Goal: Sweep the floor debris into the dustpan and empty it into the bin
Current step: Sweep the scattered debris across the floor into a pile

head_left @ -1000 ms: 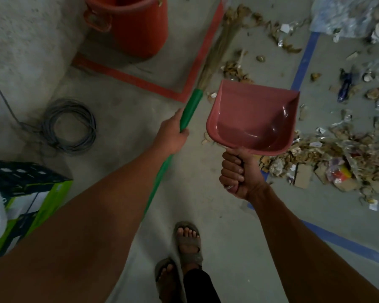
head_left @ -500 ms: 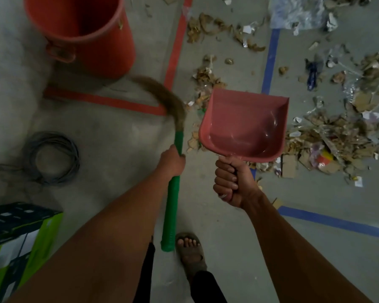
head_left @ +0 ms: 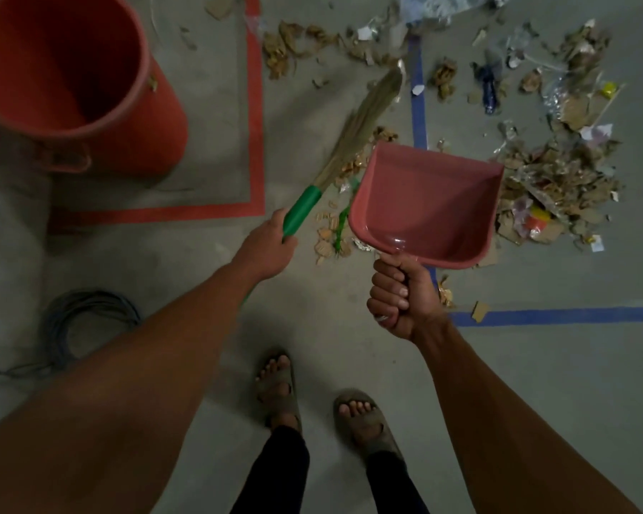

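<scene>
Our left hand point(head_left: 266, 250) grips the broom point(head_left: 353, 133); our right hand point(head_left: 399, 296) grips the dustpan point(head_left: 427, 202); bin point(head_left: 64, 83) at ten o'clock.

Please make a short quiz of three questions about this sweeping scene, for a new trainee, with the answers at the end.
1. True or false: the dustpan already holds swept debris.
2. Which hand holds the broom? A) left hand B) right hand C) both hands
3. Fill in: the orange bin stands inside a corner marked with ___ tape.

Key
1. False. The dustpan looks empty inside, and the debris pile lies on the floor.
2. A. The left hand grips the green handle; the right hand grips the dustpan's handle.
3. Red. The red tape borders the bin's area; the blue tape runs nearer the debris.
</scene>
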The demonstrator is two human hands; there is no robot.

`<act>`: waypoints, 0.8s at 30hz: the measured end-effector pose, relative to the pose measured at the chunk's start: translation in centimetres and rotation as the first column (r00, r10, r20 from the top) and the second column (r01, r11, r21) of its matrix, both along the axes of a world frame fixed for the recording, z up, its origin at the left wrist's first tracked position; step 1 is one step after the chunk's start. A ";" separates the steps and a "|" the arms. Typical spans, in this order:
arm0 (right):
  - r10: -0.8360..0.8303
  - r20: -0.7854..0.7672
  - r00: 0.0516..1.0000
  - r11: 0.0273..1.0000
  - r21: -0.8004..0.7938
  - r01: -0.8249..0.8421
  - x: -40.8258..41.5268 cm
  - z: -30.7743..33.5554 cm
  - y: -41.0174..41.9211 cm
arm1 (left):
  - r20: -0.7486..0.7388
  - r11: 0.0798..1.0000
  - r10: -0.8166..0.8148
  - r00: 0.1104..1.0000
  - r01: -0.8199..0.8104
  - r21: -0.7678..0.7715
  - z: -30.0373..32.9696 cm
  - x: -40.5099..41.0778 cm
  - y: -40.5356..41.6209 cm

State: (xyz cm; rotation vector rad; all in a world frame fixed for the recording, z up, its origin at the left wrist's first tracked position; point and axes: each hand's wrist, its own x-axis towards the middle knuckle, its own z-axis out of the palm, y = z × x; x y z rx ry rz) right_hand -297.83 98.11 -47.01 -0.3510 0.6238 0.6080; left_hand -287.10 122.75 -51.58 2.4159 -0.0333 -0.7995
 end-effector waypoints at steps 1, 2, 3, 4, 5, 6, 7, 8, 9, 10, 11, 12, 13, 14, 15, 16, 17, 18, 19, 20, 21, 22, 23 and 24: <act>-0.018 -0.003 1.000 1.000 0.003 0.018 0.2 0.2 0.4 | -0.003 1.000 -0.029 1.000 0.029 -0.002 0.0 0.1 1.2; -0.033 -0.003 0.999 0.999 0.006 0.033 0.4 0.3 0.5 | -0.013 0.998 -0.062 0.998 0.062 0.002 0.1 0.2 2.3; -0.047 -0.001 0.999 0.999 0.009 0.047 0.6 0.4 0.7 | -0.027 0.995 -0.097 0.995 0.097 0.009 0.2 0.4 3.3; -0.059 0.000 0.998 0.998 0.011 0.059 0.7 0.5 0.8 | -0.051 0.990 -0.135 0.990 0.136 0.021 0.3 0.5 4.3; -0.069 0.006 0.998 0.998 0.012 0.069 0.8 0.6 0.8 | -0.082 0.984 -0.171 0.982 0.174 0.033 0.4 0.7 5.2; -0.081 0.010 0.997 0.997 0.013 0.081 0.8 0.6 0.8 | -0.126 0.976 -0.206 0.970 0.213 0.045 0.6 0.9 6.1; -0.092 0.012 0.996 0.996 0.011 0.092 0.9 0.7 0.6 | -0.170 0.967 -0.239 0.956 0.251 0.052 0.7 1.2 6.8; -0.104 0.009 0.994 0.995 0.006 0.104 0.8 0.7 0.5 | -0.218 0.955 -0.272 0.937 0.291 0.059 0.9 1.4 7.4; -0.117 0.006 0.993 0.993 0.001 0.117 0.7 0.8 0.3 | -0.260 0.940 -0.307 0.916 0.334 0.064 0.9 1.6 8.0; -0.128 0.005 0.992 0.992 -0.003 0.128 0.6 0.8 0.2 | -0.299 0.921 -0.347 0.889 0.382 0.068 0.9 1.9 8.5; -0.140 0.002 0.990 0.990 -0.004 0.140 0.4 0.8 0.1 | -0.334 0.901 -0.385 0.860 0.429 0.065 0.6 2.1 9.1; -0.149 0.002 0.989 0.989 -0.006 0.150 0.3 0.7 -0.1 | -0.363 0.875 -0.425 0.829 0.479 0.068 0.2 2.4 9.5; -0.159 0.003 0.987 0.987 -0.009 0.159 0.1 0.6 -0.2 | -0.386 0.844 -0.465 0.797 0.531 0.078 -0.3 2.7 9.9; -0.166 0.003 0.986 0.986 -0.011 0.166 0.0 0.4 -0.3 | -0.407 0.805 -0.503 0.763 0.584 0.101 -0.9 3.0 10.1; -0.172 0.004 0.985 0.985 -0.014 0.172 -0.2 0.2 -0.5 | -0.422 0.765 -0.530 0.736 0.630 0.137 -1.5 3.4 10.1; -0.178 0.000 0.984 0.984 -0.017 0.178 -0.4 -0.1 -0.5 | -0.430 0.726 -0.544 0.720 0.661 0.189 -2.2 3.8 10.0; -0.183 -0.009 0.983 0.983 -0.022 0.183 -0.6 -0.4 -0.6 | -0.424 0.697 -0.545 0.723 0.672 0.250 -2.8 4.2 9.8; -0.188 -0.020 0.982 0.982 -0.030 0.188 -0.8 -0.8 -0.6 | -0.405 0.683 -0.533 0.743 0.660 0.312 -3.4 4.6 9.4; -0.192 -0.027 0.981 0.981 -0.036 0.191 -0.9 -1.1 -0.5 | -0.368 0.689 -0.514 0.775 0.628 0.362 -3.9 5.1 9.0; -0.193 -0.029 0.981 0.981 -0.039 0.192 -1.0 -1.4 -0.4 | -0.322 0.711 -0.486 0.812 0.582 0.395 -4.1 5.6 8.4; -0.193 -0.026 0.981 0.981 -0.039 0.192 -1.0 -1.6 -0.3 | -0.271 0.739 -0.459 0.846 0.533 0.412 -4.4 6.1 7.8; -0.192 -0.022 0.981 0.981 -0.037 0.191 -1.0 -1.8 -0.2 | -0.218 0.769 -0.428 0.877 0.480 0.423 -4.5 6.6 7.1; -0.194 -0.020 0.981 0.980 -0.036 0.193 -1.0 -1.9 0.0 | -0.165 0.792 -0.401 0.901 0.432 0.431 -4.7 7.2 6.5; -0.198 -0.021 0.980 0.980 -0.038 0.197 -0.9 -1.9 0.1 | -0.127 0.808 -0.373 0.919 0.389 0.441 -4.5 7.8 5.8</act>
